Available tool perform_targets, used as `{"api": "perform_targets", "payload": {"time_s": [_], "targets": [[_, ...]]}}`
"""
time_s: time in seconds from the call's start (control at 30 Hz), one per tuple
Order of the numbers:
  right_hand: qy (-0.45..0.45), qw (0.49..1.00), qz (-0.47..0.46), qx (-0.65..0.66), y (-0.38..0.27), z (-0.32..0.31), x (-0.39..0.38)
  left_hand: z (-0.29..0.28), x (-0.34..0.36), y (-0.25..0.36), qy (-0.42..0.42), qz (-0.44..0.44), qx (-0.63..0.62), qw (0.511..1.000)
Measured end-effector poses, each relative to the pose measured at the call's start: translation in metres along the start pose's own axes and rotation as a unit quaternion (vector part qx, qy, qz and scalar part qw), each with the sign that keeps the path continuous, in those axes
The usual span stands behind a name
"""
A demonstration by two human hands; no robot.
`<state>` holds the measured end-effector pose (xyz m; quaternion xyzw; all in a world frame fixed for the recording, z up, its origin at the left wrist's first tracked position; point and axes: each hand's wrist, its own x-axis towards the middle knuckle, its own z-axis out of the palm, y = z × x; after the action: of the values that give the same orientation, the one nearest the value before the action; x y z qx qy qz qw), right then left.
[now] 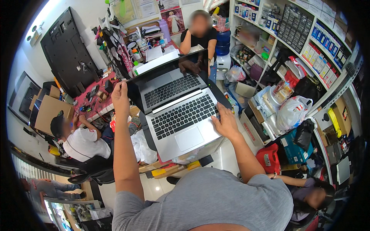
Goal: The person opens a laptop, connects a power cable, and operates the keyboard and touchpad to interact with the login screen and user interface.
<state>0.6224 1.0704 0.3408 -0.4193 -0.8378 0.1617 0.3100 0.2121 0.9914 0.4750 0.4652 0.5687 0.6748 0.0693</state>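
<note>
A silver laptop [189,139] with black keys lies opened on a dark support [144,131] in front of me. Its dark screen [158,71] is raised and mirrors the keyboard. My left hand [121,98] pinches the upper left corner of the lid, fingertips closed on its edge. On the right side of the base, beside the keys, my right hand [225,122] rests with its fingers apart and thumb on the palm rest.
A seated person [198,34] faces me behind the laptop. Others are at left [84,142], lower left [58,188] and lower right [312,196]. A red worktable [92,104] holds tools. Packed shelves [308,54] and bags [293,111] crowd the right side.
</note>
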Motion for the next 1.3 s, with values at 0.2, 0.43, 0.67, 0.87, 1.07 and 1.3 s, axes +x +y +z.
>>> {"api": "perform_targets", "payload": {"time_s": [0.2,0.43,0.67,0.87,1.07,1.3], "targets": [[0.019,1.000,-0.016,0.003,0.000,0.000,-0.001,0.010,-0.009,0.006,0.029,0.047,-0.036,0.998],[0.006,1.000,-0.024,0.009,-0.003,-0.006,0.008,-0.002,-0.011,-0.010,0.014,0.048,-0.030,0.998],[0.098,0.985,-0.059,0.130,0.005,0.008,0.056,0.003,-0.031,-0.020,0.032,0.035,-0.100,0.994],[0.027,0.962,-0.124,0.240,0.013,0.026,0.119,0.015,-0.089,-0.018,0.080,0.038,0.004,0.996],[-0.072,0.960,-0.103,0.249,0.012,0.030,0.134,-0.001,-0.203,-0.048,-0.007,-0.067,0.062,0.996],[0.040,0.972,-0.175,0.149,0.005,0.021,0.125,-0.014,-0.249,-0.014,-0.219,-0.080,0.214,0.948]]}}
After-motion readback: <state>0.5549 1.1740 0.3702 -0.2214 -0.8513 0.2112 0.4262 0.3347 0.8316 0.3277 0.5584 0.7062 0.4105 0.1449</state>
